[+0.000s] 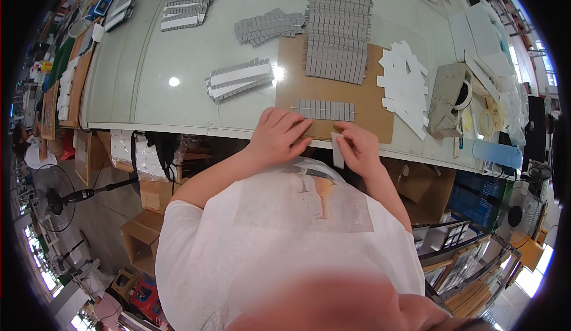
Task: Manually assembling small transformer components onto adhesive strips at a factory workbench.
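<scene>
A grey segmented strip (325, 110) lies flat on a brown board (377, 111) close to the table's front edge. At its left end rests my left hand (277, 133), fingers stretched out over the board's edge and thumb apart, gripping nothing. Just below the strip's right end, my right hand (359, 148) pinches a small white strip (338, 150) that hangs over the table edge; its fingertips partly hide it. Beyond the single strip lies a long stack of similar grey strips (338, 33), overlapping one another on the board.
White paper strips (404, 84) are piled right of the board, beside a grey box (446, 102) with tape rolls. Leftward lie a bundle of grey and white strips (241, 79), loose grey strips (267, 26) and a far stack (190, 4). Fans (55, 200) stand beyond the table.
</scene>
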A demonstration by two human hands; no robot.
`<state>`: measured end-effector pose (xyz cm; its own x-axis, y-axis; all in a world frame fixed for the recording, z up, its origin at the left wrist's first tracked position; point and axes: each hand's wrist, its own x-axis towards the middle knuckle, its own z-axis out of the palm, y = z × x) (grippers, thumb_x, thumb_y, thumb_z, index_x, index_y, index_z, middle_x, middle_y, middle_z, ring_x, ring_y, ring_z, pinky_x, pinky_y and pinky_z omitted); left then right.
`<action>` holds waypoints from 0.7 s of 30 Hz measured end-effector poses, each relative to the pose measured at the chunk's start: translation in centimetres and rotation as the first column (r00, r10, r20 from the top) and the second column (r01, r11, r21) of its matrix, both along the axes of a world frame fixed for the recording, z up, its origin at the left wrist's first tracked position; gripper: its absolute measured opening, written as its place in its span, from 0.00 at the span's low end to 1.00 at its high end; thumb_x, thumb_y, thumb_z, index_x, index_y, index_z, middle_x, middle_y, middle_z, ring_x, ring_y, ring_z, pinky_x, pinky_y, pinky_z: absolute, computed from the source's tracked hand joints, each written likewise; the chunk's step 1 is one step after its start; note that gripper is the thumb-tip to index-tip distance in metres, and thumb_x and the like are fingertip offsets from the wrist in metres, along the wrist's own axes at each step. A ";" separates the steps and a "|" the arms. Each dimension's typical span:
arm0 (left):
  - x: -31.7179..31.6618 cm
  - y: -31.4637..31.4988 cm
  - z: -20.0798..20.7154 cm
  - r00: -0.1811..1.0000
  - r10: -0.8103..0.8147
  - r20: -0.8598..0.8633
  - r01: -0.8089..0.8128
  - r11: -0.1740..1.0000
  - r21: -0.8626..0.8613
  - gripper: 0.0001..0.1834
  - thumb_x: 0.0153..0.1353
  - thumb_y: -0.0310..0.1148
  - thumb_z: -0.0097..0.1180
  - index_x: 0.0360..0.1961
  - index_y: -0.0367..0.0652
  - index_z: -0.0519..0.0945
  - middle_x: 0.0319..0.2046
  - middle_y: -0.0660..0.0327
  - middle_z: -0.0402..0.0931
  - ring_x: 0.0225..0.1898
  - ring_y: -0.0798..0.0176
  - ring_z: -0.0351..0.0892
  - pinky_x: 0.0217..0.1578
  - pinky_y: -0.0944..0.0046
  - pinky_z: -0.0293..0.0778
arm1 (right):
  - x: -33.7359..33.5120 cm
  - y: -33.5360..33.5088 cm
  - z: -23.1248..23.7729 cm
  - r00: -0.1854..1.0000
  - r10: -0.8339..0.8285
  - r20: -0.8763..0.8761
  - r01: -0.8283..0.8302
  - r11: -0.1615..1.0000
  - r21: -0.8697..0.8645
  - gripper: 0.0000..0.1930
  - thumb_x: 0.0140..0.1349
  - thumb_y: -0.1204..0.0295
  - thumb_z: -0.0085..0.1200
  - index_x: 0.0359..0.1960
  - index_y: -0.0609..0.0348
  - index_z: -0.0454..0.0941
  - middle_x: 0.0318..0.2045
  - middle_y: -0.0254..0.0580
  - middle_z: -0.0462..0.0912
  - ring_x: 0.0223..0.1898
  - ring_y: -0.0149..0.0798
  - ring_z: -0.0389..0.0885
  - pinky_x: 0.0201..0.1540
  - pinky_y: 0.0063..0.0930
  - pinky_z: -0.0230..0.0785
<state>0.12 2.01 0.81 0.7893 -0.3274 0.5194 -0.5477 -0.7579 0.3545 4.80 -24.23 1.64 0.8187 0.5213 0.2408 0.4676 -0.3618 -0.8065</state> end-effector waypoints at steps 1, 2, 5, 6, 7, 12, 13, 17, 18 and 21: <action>0.0 -0.3 0.1 1.000 0.006 -0.003 -0.006 1.000 0.007 0.23 0.55 0.41 0.69 0.52 0.48 0.84 0.47 0.64 0.75 0.50 0.57 0.72 0.55 0.50 0.67 | 0.2 0.7 -0.1 0.989 0.027 0.149 -0.025 1.000 -0.014 0.06 0.61 0.77 0.64 0.36 0.60 0.78 0.44 0.50 0.88 0.28 0.43 0.84 0.32 0.33 0.77; 0.1 -0.5 0.3 1.000 0.006 -0.003 -0.006 1.000 0.007 0.23 0.55 0.41 0.69 0.52 0.48 0.84 0.47 0.64 0.75 0.50 0.57 0.72 0.55 0.50 0.67 | 0.3 1.2 -0.1 0.954 0.055 0.293 -0.047 0.998 -0.032 0.06 0.60 0.76 0.64 0.34 0.59 0.77 0.44 0.51 0.88 0.27 0.48 0.84 0.31 0.37 0.78; 0.1 -1.0 0.5 1.000 0.009 -0.018 -0.008 1.000 0.030 0.26 0.55 0.43 0.69 0.55 0.48 0.83 0.49 0.63 0.74 0.52 0.56 0.70 0.56 0.50 0.67 | 0.5 2.3 -0.4 0.942 0.088 0.324 -0.075 0.996 -0.053 0.06 0.60 0.75 0.63 0.35 0.58 0.77 0.46 0.50 0.88 0.30 0.49 0.85 0.32 0.39 0.77; 0.1 -1.1 0.6 1.000 0.011 -0.018 -0.011 0.999 0.041 0.26 0.55 0.43 0.69 0.55 0.48 0.83 0.50 0.63 0.73 0.53 0.56 0.70 0.56 0.50 0.67 | 0.6 2.5 -0.3 0.929 0.109 0.353 -0.092 0.994 -0.066 0.06 0.60 0.76 0.63 0.36 0.57 0.77 0.48 0.51 0.88 0.29 0.48 0.85 0.32 0.38 0.76; 0.1 -1.1 0.5 1.000 0.016 -0.017 -0.015 0.998 0.053 0.27 0.55 0.44 0.69 0.56 0.48 0.82 0.51 0.63 0.73 0.53 0.56 0.69 0.56 0.50 0.67 | 0.6 2.6 -0.3 0.929 0.110 0.353 -0.093 0.994 -0.065 0.06 0.60 0.76 0.63 0.36 0.57 0.77 0.48 0.51 0.88 0.29 0.48 0.85 0.32 0.38 0.76; 0.1 -1.1 0.3 1.000 0.017 -0.016 -0.015 0.997 0.076 0.27 0.56 0.44 0.69 0.56 0.48 0.82 0.51 0.62 0.73 0.53 0.56 0.69 0.57 0.50 0.67 | 0.7 2.7 -0.5 0.917 0.112 0.383 -0.081 0.992 -0.096 0.06 0.60 0.73 0.62 0.35 0.57 0.77 0.48 0.45 0.88 0.31 0.47 0.85 0.32 0.38 0.77; 0.2 -1.1 0.3 1.000 0.015 -0.010 -0.014 0.997 0.075 0.27 0.56 0.44 0.69 0.56 0.48 0.82 0.51 0.62 0.73 0.53 0.56 0.69 0.57 0.50 0.67 | 0.7 2.7 -0.5 0.917 0.111 0.383 -0.080 0.992 -0.096 0.06 0.60 0.73 0.62 0.35 0.57 0.77 0.48 0.45 0.88 0.31 0.47 0.85 0.32 0.38 0.77; 0.2 -1.2 0.3 1.000 0.012 -0.010 -0.011 0.997 0.080 0.27 0.56 0.44 0.69 0.56 0.47 0.82 0.51 0.63 0.73 0.54 0.56 0.70 0.57 0.50 0.66 | 0.7 2.7 -0.6 0.920 0.113 0.374 -0.080 0.991 -0.103 0.06 0.60 0.73 0.62 0.35 0.57 0.77 0.48 0.46 0.88 0.31 0.47 0.85 0.32 0.38 0.77; 0.1 -1.2 0.4 1.000 0.015 -0.015 -0.014 0.997 0.079 0.27 0.56 0.44 0.69 0.56 0.48 0.82 0.51 0.63 0.73 0.54 0.56 0.70 0.57 0.50 0.66 | 0.7 2.6 -0.6 0.919 0.114 0.376 -0.081 0.991 -0.102 0.06 0.60 0.73 0.62 0.36 0.57 0.77 0.48 0.46 0.88 0.31 0.46 0.85 0.32 0.38 0.77; 0.1 -1.3 0.6 1.000 0.018 -0.012 -0.017 0.998 0.062 0.27 0.55 0.44 0.70 0.56 0.48 0.82 0.51 0.63 0.73 0.54 0.56 0.70 0.57 0.50 0.66 | 0.4 2.1 -0.7 0.915 0.095 0.391 -0.076 0.995 -0.065 0.06 0.60 0.74 0.63 0.35 0.57 0.77 0.48 0.46 0.88 0.31 0.47 0.85 0.32 0.38 0.77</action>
